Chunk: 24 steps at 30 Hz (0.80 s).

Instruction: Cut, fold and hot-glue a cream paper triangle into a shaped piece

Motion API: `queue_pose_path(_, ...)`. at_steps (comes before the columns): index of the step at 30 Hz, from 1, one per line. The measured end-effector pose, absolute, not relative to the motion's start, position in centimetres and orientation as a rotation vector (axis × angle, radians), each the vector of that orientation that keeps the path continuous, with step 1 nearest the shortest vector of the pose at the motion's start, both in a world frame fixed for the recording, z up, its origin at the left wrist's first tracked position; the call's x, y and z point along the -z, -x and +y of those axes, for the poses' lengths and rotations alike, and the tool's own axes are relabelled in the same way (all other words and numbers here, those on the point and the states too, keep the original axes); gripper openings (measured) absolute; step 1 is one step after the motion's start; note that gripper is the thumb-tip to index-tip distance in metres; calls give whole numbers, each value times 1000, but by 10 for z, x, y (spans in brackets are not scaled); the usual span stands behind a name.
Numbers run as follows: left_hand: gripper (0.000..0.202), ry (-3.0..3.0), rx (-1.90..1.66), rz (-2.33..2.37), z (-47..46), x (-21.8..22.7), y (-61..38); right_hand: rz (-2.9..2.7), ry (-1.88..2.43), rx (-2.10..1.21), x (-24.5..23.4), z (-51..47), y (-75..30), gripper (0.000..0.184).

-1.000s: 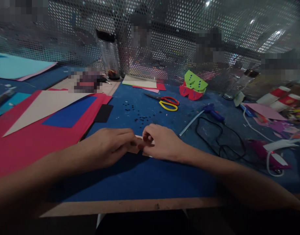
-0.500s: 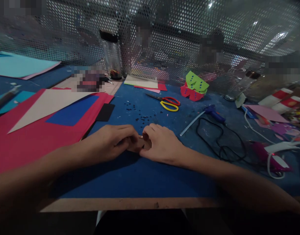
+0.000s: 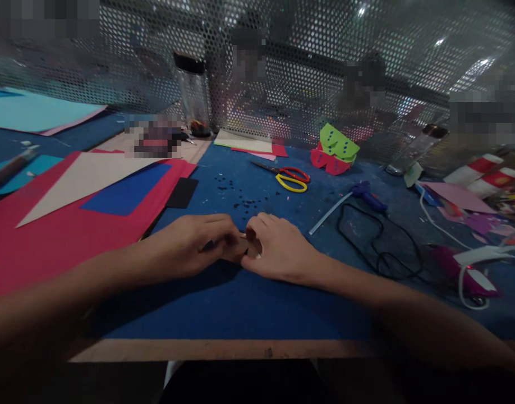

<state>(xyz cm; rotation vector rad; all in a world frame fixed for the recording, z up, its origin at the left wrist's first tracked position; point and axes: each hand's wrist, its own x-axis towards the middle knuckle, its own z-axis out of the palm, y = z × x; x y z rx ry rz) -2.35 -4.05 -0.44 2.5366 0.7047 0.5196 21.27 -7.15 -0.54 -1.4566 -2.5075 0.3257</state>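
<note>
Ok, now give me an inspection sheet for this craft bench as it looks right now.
Surface: blue mat on a wood-edged bench, scuffed, with small black dots scattered on it.
Job's things: paper piece, small and pale, pinched between both hands on the mat.
Clutter: scissors, glue gun, red card sheet, green and red paper craft, jar.
Hands: left hand and right hand, fingertips meeting on the paper piece.
Cables: black cable looped to the right of the right hand; white cable further right.
Surroundings: perforated metal screen behind the bench.
</note>
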Motion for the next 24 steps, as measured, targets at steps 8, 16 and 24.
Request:
queue_pose_path(8,11,-2462,-470,662,-41,6,20,-2514,1434,-335,8,-70,-215,30)
queue_pose_path(16,20,-2338,-378,644,-37,3,23,-2517,1430,-377,7,-70,-215,32)
queue_pose_path(24,28,-2190,-290,687,-30,-4,27,-2411,1420,-628,1,-61,-225,15)
